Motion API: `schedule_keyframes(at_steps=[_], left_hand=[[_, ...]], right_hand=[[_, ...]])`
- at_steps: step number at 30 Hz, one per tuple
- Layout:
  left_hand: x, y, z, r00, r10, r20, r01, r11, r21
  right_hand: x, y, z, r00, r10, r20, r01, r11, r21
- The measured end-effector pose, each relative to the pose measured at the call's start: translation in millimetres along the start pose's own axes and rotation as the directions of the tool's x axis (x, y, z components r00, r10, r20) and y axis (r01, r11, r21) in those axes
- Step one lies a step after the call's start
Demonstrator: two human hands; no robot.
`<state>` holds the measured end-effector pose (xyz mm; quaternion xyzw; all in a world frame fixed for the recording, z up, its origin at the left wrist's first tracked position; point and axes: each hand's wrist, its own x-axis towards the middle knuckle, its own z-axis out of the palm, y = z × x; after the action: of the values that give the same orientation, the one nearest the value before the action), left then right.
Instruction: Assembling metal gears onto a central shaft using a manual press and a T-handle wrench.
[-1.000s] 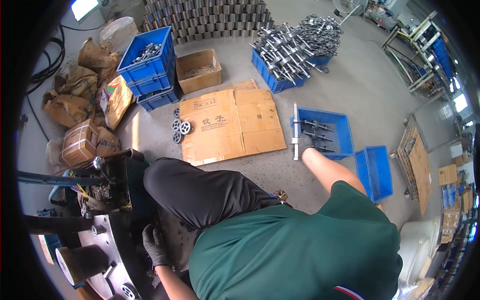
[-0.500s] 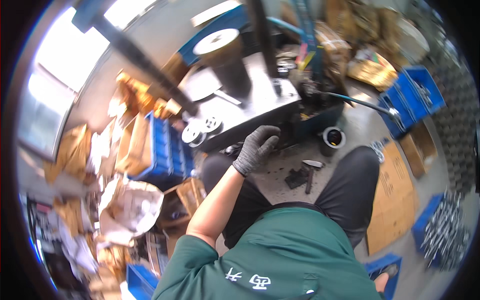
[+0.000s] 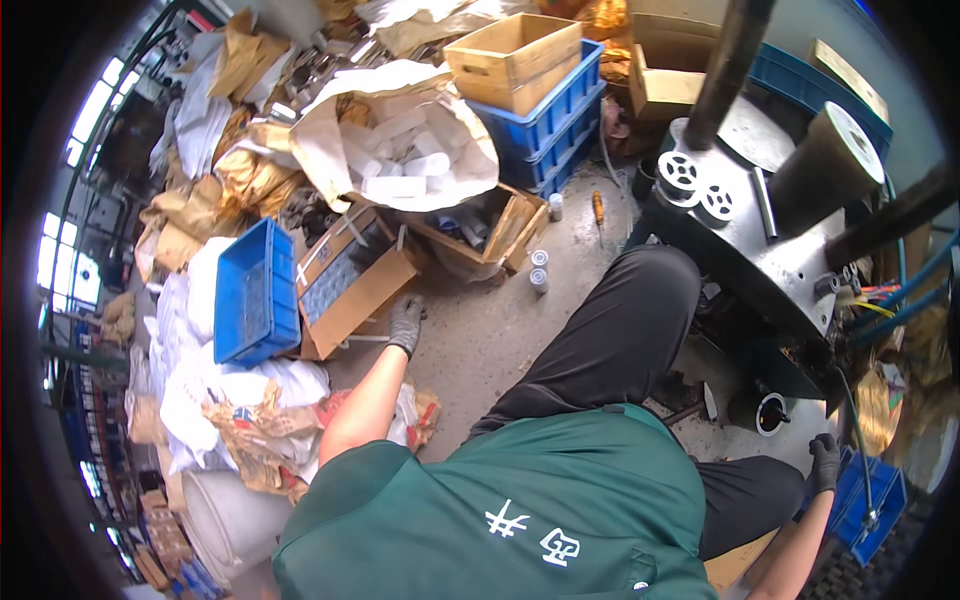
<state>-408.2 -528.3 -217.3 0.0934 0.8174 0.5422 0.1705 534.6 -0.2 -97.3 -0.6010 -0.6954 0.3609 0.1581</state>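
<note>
My left hand point(image 3: 405, 325), in a grey knitted glove, reaches out beside an open cardboard box point(image 3: 350, 322). Its fingers are slightly bent and apart, and nothing shows in them. Grey pieces lie packed in rows inside that box. Against the box's left side stands an empty-looking blue plastic bin point(image 3: 256, 295). Out to the right, beyond my knee, my gloved right hand point(image 3: 825, 462) hangs next to a blue parts bin point(image 3: 868, 500). The fingers there look loosely bent with nothing visible in them.
A paper-lined sack point(image 3: 470, 150) holds white pieces. A wooden crate point(image 3: 512, 68) sits on stacked blue crates point(image 3: 545, 130). Small cylinders point(image 3: 539, 270) and a screwdriver point(image 3: 599, 212) are on the floor. At right stands a metal press table point(image 3: 775, 235) carrying two spoked discs point(image 3: 697, 188).
My view has swung left, bringing the boxes and sacks to the middle. My left hand has moved from beside the press table to the cardboard box. My right hand has come into view.
</note>
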Motion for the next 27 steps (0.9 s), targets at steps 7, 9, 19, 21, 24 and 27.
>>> schedule_keyframes(at_steps=[7,9,19,21,24,27], left_hand=[[-110,-203,-112,0.892,-0.359,-0.275,0.449,0.631,0.633],[-204,-212,-189,0.846,-0.326,-0.421,0.531,0.453,0.716],[-194,-251,-192,0.811,-0.412,-0.416,0.566,0.368,0.738],[-192,-240,-196,0.818,-0.424,-0.387,0.546,0.364,0.755],[-184,-224,-189,0.831,-0.449,-0.328,0.508,0.374,0.776],[-172,-204,-166,0.837,-0.481,-0.261,0.449,0.332,0.829]], right_hand=[[78,0,34,0.983,0.07,0.172,-0.036,0.981,-0.192],[84,-104,128,0.674,0.555,0.488,-0.321,0.815,-0.483],[91,7,27,0.364,0.051,0.93,0.93,0.04,-0.366],[87,13,38,0.441,0.127,0.889,0.893,0.038,-0.448],[85,16,41,0.399,0.135,0.907,0.912,0.039,-0.408],[74,16,27,0.394,0.156,0.906,0.915,0.031,-0.403]])
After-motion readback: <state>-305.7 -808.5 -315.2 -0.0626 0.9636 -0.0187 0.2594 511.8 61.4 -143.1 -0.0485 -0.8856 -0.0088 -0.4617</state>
